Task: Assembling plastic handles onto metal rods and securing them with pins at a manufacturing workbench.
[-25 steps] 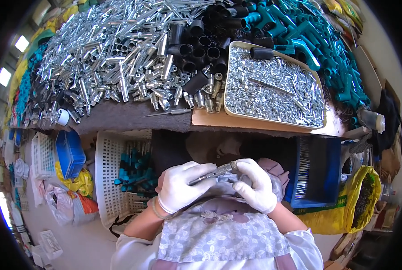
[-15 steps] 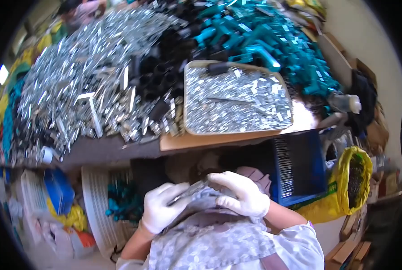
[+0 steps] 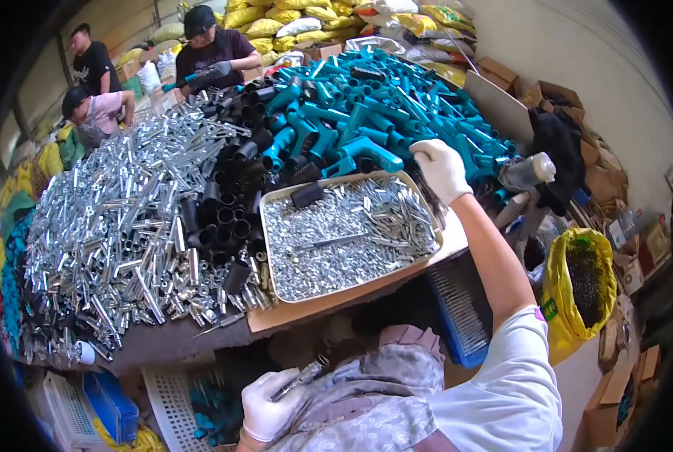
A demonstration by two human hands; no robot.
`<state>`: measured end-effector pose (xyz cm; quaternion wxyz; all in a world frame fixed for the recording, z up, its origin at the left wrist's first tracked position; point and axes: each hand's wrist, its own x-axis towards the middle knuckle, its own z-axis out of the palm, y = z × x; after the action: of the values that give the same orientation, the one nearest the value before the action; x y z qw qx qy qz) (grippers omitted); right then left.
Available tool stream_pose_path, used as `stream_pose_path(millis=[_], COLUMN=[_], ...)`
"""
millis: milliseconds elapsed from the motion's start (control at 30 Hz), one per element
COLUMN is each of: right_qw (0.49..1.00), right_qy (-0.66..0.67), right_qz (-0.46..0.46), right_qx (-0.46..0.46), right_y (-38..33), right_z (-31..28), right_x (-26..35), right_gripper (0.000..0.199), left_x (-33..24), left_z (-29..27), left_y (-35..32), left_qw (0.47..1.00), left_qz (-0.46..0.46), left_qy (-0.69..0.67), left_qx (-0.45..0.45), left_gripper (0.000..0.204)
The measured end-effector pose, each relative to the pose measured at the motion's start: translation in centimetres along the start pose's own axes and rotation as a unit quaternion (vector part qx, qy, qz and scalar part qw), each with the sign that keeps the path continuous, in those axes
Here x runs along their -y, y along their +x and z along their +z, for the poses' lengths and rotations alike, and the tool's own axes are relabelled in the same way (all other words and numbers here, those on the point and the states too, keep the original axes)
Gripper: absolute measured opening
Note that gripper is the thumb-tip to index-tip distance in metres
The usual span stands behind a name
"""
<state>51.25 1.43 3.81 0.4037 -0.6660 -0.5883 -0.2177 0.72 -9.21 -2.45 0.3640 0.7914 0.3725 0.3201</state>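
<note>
In my gloved left hand (image 3: 267, 407), low near my lap, the fingers are wrapped round a shiny metal tube (image 3: 299, 379) with an open end. My gloved right hand (image 3: 442, 172) is stretched forward past the right end of a cream tray (image 3: 351, 291), at the edge of a heap of teal pistol-shaped plastic housings (image 3: 370, 151). Its fingers are curled, and anything inside them is hidden. Small silvery metal pieces fill the tray, along with a thin rod (image 3: 330, 242) and a black sleeve (image 3: 306, 195).
Silvery metal tubes (image 3: 118, 233) and black sleeves (image 3: 227, 218) are heaped left of the tray. Below the table edge are a blue crate (image 3: 457, 331), a white basket (image 3: 172, 407) and an open yellow sack (image 3: 551, 301). Several people (image 3: 208, 56) are at the far left.
My right hand has gone from my lap forward and right to the teal heap. My left hand has moved lower, and the metal tube in it shows clearly. The view has tilted up.
</note>
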Motion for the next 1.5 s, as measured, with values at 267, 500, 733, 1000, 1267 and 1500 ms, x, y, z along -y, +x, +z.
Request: stream_pose_path(millis=[267,500,733,1000,1267,1500], right_qw=[0.906,0.912,0.899,0.971,0.794,0.742], right_qy=[-0.192,-0.227,-0.319,0.093,0.264,0.283], right_qz=[-0.343,-0.149,-0.118,-0.064,0.072,0.033], right_qx=[0.156,0.308,0.275,0.211,0.542,0.606], right_y=[4.9,6.0,6.4,-1.8,-12.8,-12.8], right_z=[9.0,10.4,8.0,-3.5,-6.3,-5.0], right_x=[10.1,13.3,12.4,18.1,20.8,21.0], right_gripper=[0.014,0.016,0.017,0.017,0.042,0.053], left_x=[1.6,2.5,2.5,2.2,2.0,2.5], left_z=[-0.9,-1.1,-1.2,-2.5,-2.2,-1.4], left_y=[0.3,-0.9,-0.7,-0.6,-0.4,-1.5], left_qw=[0.998,0.999,0.999,0.998,0.996,0.992], left_qz=[0.052,0.044,0.051,0.049,0.082,0.125], left_qy=[0.021,-0.016,-0.017,0.025,0.029,-0.001], left_qx=[0.041,-0.011,0.006,-0.042,-0.027,0.013], left_gripper=[0.031,0.033,0.033,0.031,0.03,0.03])
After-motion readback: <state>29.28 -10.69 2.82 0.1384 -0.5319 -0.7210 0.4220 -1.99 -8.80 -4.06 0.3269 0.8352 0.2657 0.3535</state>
